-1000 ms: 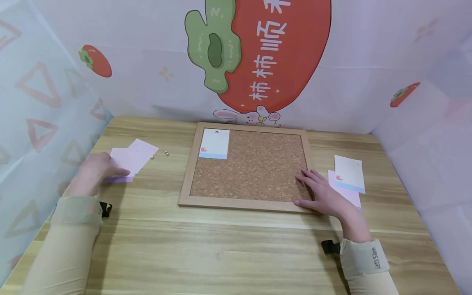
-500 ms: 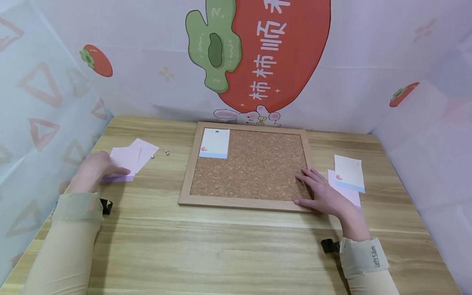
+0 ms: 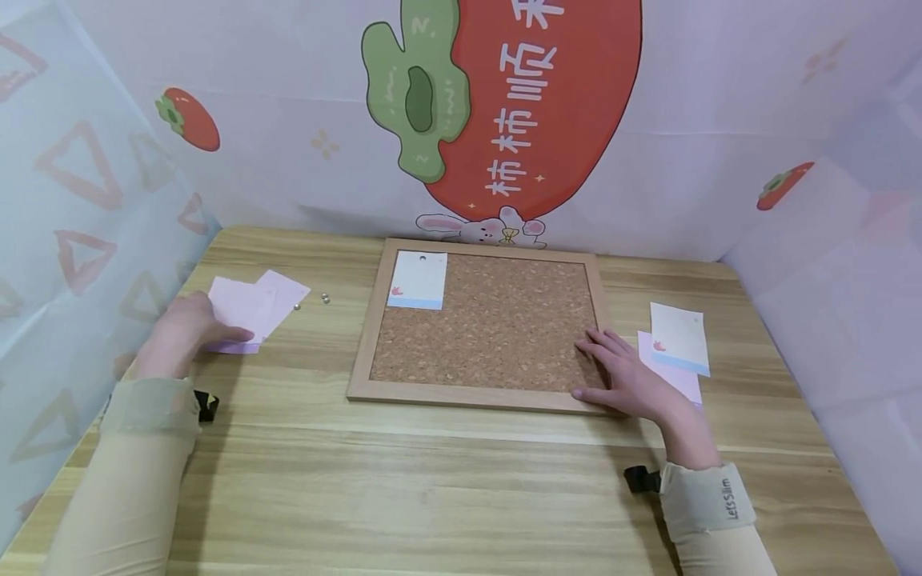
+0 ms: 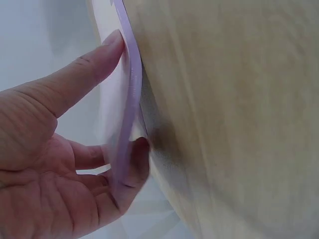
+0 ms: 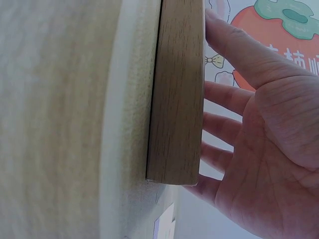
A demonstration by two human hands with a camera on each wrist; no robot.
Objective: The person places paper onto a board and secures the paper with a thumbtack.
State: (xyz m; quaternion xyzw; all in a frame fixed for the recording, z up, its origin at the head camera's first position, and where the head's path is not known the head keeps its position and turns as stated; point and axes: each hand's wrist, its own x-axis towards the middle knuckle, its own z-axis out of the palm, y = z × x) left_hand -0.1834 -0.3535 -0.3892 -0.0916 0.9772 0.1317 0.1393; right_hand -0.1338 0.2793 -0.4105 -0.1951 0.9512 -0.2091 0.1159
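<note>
Hands come first, nearest to the viewer. Compared with the picture of one second ago, the left hand (image 3: 180, 334) has raised the near edge of the top pink note (image 3: 241, 314) a little from the wooden table (image 3: 432, 488); before, the note was flat on the small pile, and now its far corner sits slightly more to the left and higher. From this I judge that the picking of one sheet has begun but is not finished. In the left wrist view the note (image 4: 125, 117) is pinched: the thumb is above it and a curled finger (image 4: 134, 172) is under it, so the hand grips the paper, which bends away from the tabletop. The right hand (image 3: 634, 382) has not moved; it lies open, with straight fingers flat on the near right corner of the cork board (image 3: 490, 324), and in the right wrist view the fingers (image 5: 227, 42) press on the wooden frame (image 5: 177, 94). Just right of this hand are two more notes (image 3: 677, 340), partly under its edge. Farther left, two small pins (image 3: 326, 299) lie beside the pink pile, apart from it. On the far left corner of the board one white note (image 3: 418, 280) is already pinned.
</note>
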